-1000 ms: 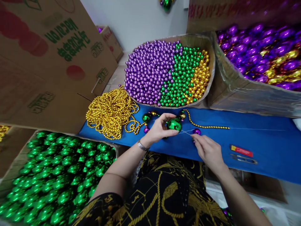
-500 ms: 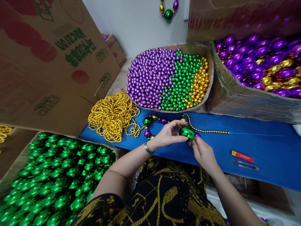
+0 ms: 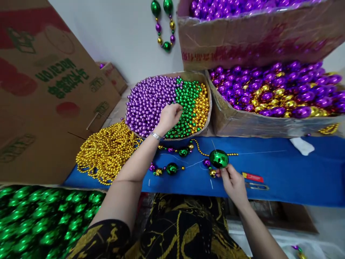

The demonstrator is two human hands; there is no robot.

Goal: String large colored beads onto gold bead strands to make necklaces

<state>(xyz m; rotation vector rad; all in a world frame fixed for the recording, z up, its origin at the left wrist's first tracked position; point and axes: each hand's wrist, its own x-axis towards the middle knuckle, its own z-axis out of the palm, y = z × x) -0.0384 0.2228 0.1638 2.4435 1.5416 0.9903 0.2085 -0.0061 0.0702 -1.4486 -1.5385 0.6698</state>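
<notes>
Blue cloth covers the table point(image 3: 296, 172) I'm looking down on, hemmed in by cardboard. A big printed box point(image 3: 48, 108) leans at the left end and a heap of green balls point(image 3: 40, 223) sits off the near left corner. A box of purple and gold balls point(image 3: 269, 126) stands along the far edge. Beside that box is a tray point(image 3: 192, 75) of small purple, green and gold beads, with a pile of gold bead strands point(image 3: 105, 154) at the table's left end. The left hand point(image 3: 169, 117) reaches into the tray, fingers curled down where purple meets green; I cannot tell whether it has pinched anything. The right hand point(image 3: 234, 181), close to the near edge, grips the lower side of a green ball point(image 3: 219, 159). The ball stands just above that hand and well apart from the left one. A part-strung string point(image 3: 172, 168) lies between the arms. A red lighter point(image 3: 252, 177) and clippers point(image 3: 256, 186) lie just right of the right hand.
</notes>
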